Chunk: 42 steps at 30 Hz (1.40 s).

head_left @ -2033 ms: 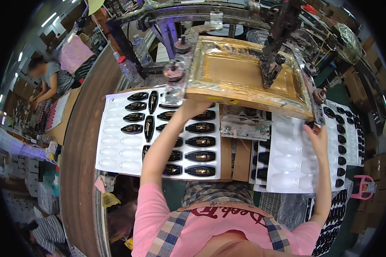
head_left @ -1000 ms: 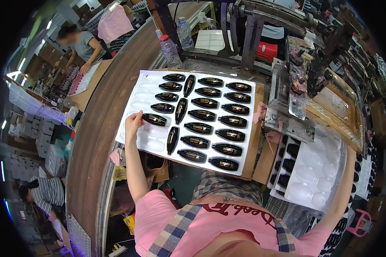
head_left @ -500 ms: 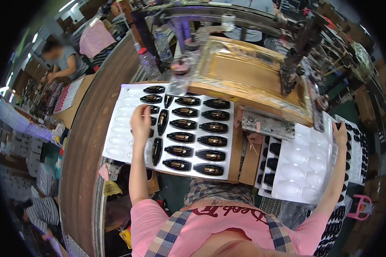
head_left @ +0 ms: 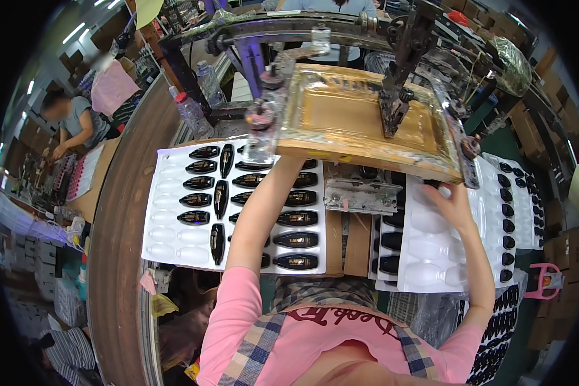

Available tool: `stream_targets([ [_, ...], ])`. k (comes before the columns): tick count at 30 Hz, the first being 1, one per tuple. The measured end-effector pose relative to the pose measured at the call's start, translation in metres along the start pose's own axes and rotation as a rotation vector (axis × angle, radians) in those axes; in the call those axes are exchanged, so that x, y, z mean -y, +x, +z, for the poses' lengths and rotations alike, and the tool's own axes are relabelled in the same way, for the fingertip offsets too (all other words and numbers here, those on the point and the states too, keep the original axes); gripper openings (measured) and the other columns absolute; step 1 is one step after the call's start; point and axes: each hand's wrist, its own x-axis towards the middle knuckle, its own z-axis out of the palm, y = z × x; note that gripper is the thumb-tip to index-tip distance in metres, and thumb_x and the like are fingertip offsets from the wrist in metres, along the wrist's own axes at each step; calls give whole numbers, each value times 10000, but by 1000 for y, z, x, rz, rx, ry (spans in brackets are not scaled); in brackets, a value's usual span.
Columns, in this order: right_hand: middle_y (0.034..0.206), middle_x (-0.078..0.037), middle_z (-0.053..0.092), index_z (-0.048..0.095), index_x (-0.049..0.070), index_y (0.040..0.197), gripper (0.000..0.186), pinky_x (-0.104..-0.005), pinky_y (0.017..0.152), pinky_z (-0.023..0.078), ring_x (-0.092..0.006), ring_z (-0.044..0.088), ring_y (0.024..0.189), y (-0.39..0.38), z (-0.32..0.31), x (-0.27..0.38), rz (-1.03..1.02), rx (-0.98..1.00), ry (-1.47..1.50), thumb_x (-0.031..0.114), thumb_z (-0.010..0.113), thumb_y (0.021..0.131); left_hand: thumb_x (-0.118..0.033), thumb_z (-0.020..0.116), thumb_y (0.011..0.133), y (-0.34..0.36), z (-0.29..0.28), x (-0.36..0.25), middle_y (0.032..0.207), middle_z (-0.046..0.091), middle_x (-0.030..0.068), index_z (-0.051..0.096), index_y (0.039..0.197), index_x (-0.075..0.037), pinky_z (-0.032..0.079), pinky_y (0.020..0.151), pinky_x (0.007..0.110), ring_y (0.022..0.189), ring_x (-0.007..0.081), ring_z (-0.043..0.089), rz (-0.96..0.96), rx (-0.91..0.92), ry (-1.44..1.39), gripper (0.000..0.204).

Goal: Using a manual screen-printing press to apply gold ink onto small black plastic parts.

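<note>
My left hand (head_left: 294, 164) reaches up to the underside of a wooden screen frame (head_left: 367, 153), its fingers hidden there. My right hand (head_left: 449, 201) is under the frame's right end, fingers curled at a dark thing too small and shadowed to make out. A metal fixture (head_left: 360, 199) sits between the hands, beneath the frame. Left of it lies a white moulded tray (head_left: 166, 254) with several glossy black, tapered bottles (head_left: 296, 240); its leftmost hollows hold none. At right, a white moulded tray (head_left: 418, 270) overlaps others holding dark pieces.
A dark metal machine arm (head_left: 402, 58) rises over the frame. Plastic bottles (head_left: 193, 119) stand behind the left tray, beside a long wooden surface (head_left: 116, 212). A co-worker (head_left: 83, 125) works at the left, another person (head_left: 71, 354) is lower left. A pink stool (head_left: 545, 283) stands at right.
Since half a second ago my left hand has moved from the tray's left columns up and right beneath the frame. My right hand has moved left from the outer tray to the frame's right end.
</note>
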Motion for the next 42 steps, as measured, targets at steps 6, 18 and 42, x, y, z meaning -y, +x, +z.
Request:
stream_targets([
  [6,1034,-117,569,568,31,1031,427,-323,829,396,-265,519,947,42,59,49,-196,49,-139,344,648,751,-152,552,824,-14,-50,-16,846,593,37,587,958,20,420,694,228,791,89,527,-195,-142,-526,221],
  [18,1113,-217,498,468,-36,1123,472,-375,899,335,-359,455,1031,7,41,30,-214,0,-304,284,587,797,-212,594,825,-233,-207,32,698,580,2,605,830,1,422,551,180,611,52,517,-666,-524,-93,214],
  [42,1311,-253,292,407,10,1213,496,-391,1000,269,-386,277,1225,-66,16,-7,-6,78,-437,250,567,809,-87,593,792,-225,-138,-15,807,589,97,573,937,14,422,581,248,661,151,531,-302,-697,557,178],
])
